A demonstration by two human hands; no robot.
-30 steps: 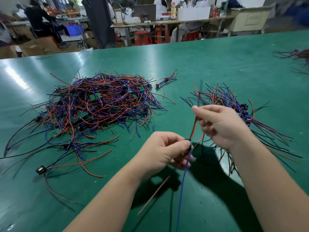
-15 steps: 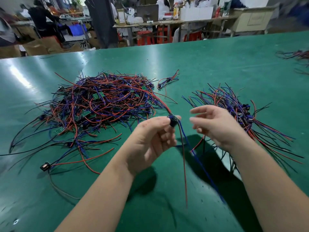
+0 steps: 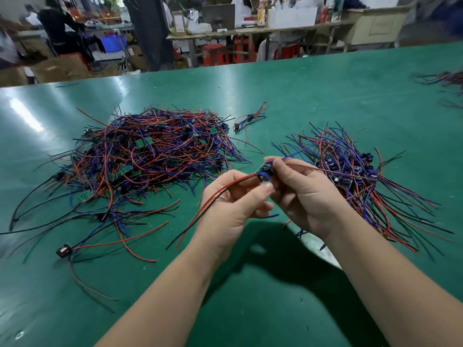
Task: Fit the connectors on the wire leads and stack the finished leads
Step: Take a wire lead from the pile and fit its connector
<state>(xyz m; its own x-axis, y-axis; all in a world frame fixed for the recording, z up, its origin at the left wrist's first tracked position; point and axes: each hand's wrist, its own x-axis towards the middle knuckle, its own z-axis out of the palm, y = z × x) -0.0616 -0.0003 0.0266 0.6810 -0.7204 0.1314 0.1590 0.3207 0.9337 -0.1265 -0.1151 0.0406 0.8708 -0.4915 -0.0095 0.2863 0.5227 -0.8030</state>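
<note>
Pinching the connector (image 3: 264, 172) above the table (image 3: 300, 101), left hand (image 3: 233, 206) and right hand (image 3: 304, 194) are both gripping it tight; pressing squarely with leads (image 3: 220, 194) straight is likely seating it best

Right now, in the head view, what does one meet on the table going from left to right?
Loose lead → big pile → left hand → held lead → right hand → right pile → far wires.
</note>
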